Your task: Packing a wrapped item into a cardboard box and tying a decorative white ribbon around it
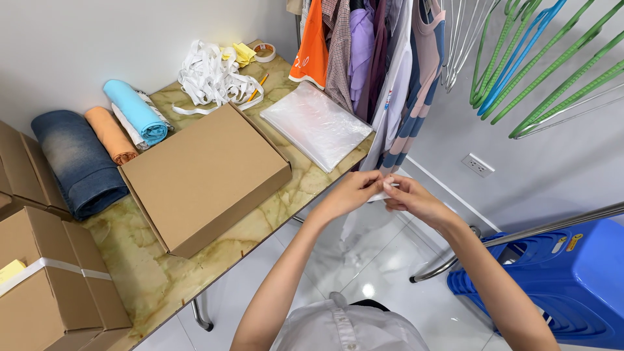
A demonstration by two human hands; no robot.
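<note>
Left hand (354, 190) and right hand (409, 197) pinch a small white strip (379, 195) between them, beyond the table (286, 201) edge; the flat cardboard box (205, 175) lies closed, apparently unsealed; taping seems left.

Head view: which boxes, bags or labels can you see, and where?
Flat cardboard box: table centre, closed, plain brown.
Taped cartons: bottom left, brown, white strap.
Plastic bags: table's right end, clear, stacked flat.
White slip: pinched between left hand and right hand; kind unclear.
</note>
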